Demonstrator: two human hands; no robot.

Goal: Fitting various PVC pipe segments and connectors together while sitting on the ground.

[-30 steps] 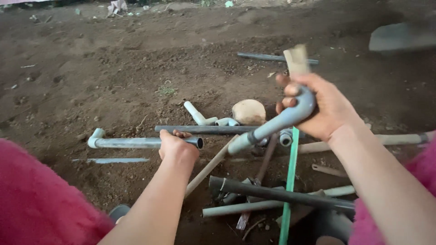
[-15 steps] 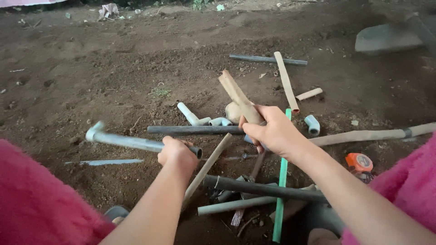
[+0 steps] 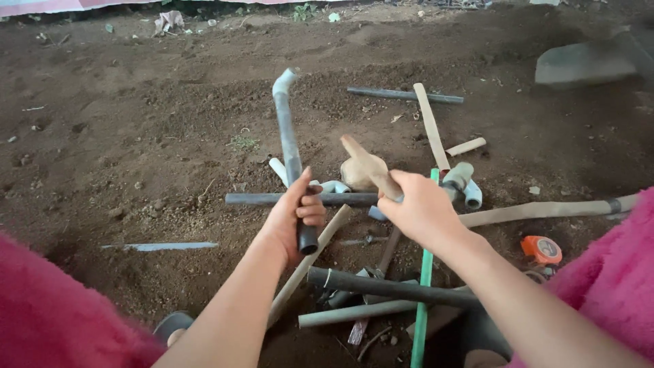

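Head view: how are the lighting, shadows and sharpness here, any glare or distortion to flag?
Head view: soft, even daylight, no glare; only faint shadows under the pipes on the soil. Left hand with its grey pipe and right hand read fairly sharp; pink sleeves at the edges are blurred. Wide-angle stretch toward the corners.

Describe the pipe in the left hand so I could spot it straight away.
Start at the heap of pipes and sticks on the bare soil. The left hand grips one end of a grey pipe that points away from the person. Unlike the others, which lie flat, it is lifted and ends in a pale bent elbow at its far tip.
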